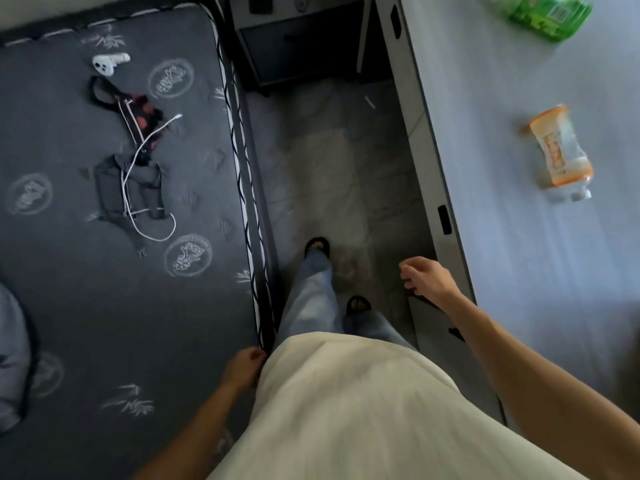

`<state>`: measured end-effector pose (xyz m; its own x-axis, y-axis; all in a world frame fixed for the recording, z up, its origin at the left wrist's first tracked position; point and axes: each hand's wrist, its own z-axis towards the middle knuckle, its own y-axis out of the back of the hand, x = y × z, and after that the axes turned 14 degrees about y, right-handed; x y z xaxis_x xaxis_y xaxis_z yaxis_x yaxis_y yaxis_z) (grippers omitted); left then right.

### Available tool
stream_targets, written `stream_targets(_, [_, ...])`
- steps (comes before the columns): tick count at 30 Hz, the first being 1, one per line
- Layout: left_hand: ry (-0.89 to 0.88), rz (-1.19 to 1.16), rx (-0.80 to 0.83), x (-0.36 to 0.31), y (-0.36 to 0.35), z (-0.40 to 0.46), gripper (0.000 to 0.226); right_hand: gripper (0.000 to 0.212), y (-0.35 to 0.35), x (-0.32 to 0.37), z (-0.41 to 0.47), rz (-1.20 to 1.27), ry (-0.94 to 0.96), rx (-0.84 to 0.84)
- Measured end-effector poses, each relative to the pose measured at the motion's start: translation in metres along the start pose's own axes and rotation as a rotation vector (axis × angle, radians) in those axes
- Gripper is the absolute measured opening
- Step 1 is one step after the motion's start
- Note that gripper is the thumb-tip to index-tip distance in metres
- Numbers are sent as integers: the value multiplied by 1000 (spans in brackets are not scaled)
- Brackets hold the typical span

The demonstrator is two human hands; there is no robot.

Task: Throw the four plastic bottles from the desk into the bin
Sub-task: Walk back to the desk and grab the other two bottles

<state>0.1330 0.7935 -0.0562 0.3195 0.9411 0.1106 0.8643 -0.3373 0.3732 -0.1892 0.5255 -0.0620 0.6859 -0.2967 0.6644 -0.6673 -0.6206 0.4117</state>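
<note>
Two plastic bottles lie on the pale desk (pixel 519 237) at the right. One has an orange label (pixel 559 154) and lies on its side mid-desk. A green-labelled bottle (pixel 550 15) is at the top right, partly cut off by the frame edge. My right hand (pixel 424 275) hangs beside the desk's front edge, fingers loosely curled, holding nothing. My left hand (pixel 244 367) is low beside my hip by the mattress edge, fingers curled with nothing in them. No bin is in view.
A dark mattress (pixel 104 306) fills the left, with a white controller (pixel 109 62), a white cable (pixel 138 188) and dark clothing on it. A narrow tiled floor strip (pixel 329 168) runs between bed and desk. A dark cabinet (pixel 301 46) stands at its far end.
</note>
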Motion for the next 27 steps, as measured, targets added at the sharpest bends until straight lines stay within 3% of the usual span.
stream_targets(7, [-48,-23,-18,-89,105,35,19,24,-2,43,48,21,-106,-65])
stream_targets(16, [-265,23,-16,-301,210,45,16,23,0,31,41,-18,-353,-48])
stream_targets(22, [-405,137,-32,-428,246,45,15,26,19,30,57,52,-451,-67])
stream_targets(27, [-398,257,-39,-479,256,44,14,26,57,52,102,125,-438,-111])
